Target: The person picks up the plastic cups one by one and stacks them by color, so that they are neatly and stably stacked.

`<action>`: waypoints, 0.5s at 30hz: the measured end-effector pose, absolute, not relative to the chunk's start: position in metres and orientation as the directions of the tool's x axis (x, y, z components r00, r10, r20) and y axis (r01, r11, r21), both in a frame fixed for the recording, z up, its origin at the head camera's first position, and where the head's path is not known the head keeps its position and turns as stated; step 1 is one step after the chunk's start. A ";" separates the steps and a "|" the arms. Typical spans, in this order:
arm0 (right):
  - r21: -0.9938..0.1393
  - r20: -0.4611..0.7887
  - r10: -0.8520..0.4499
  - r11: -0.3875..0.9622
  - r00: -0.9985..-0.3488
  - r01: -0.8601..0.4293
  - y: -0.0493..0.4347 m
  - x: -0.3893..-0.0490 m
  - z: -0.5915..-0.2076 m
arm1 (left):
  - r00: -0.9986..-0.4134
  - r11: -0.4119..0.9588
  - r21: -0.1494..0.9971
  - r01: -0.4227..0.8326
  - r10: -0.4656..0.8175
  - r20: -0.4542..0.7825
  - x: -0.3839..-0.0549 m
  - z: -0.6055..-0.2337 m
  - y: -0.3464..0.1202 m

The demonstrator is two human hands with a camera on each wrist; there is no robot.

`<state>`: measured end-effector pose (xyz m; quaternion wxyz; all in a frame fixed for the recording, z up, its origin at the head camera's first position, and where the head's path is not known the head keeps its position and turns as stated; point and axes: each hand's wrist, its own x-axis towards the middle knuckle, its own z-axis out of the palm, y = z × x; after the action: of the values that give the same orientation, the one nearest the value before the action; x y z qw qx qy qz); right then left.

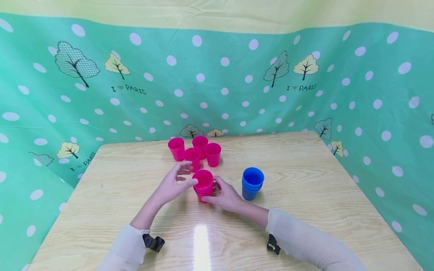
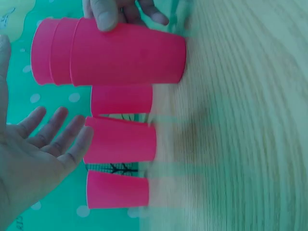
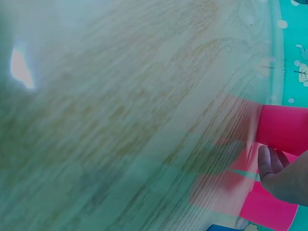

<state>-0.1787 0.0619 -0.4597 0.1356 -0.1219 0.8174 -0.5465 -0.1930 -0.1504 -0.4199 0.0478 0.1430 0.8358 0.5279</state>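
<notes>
A nested stack of three pink cups [image 1: 204, 187] stands upright near the middle of the table. My right hand [image 1: 228, 196] grips it from the right side, thumb at the front and fingers behind. In the left wrist view, the thumb of that hand lies on the wall of the stack [image 2: 120, 55]. Just left of the stack is my left hand [image 1: 173, 185], its fingers spread and relaxed around nothing. Its thumb tip comes close to the rim; the left wrist view shows the palm [image 2: 33, 168] apart from the cups.
Behind the stack stand several single pink cups, among them a left one [image 1: 176, 150] and a right one [image 1: 213, 155]. A nested stack of blue cups [image 1: 251, 188] is to the right. A green dotted curtain [image 1: 234, 90] borders the wooden table [image 1: 298, 177].
</notes>
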 end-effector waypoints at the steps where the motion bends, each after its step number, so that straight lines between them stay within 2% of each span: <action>1: -0.926 -0.090 -0.346 0.374 -0.934 -0.050 0.062 -0.179 -0.460 | -0.959 0.396 0.900 0.181 0.274 0.072 -0.195 -0.420 -0.152; 8: -0.921 -0.110 -0.335 0.388 -0.936 -0.031 0.061 -0.179 -0.460 | -0.989 0.387 0.916 0.108 0.132 0.061 -0.208 -0.423 -0.159; 15: -0.920 -0.108 -0.332 0.390 -0.937 -0.032 0.061 -0.178 -0.459 | -0.997 0.393 0.917 0.064 0.056 0.046 -0.221 -0.434 -0.162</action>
<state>-0.1783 0.0608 -0.4595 0.1388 -0.1107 0.8220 -0.5412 -0.2207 -0.1622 -0.4338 -0.0040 0.0360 0.8345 0.5498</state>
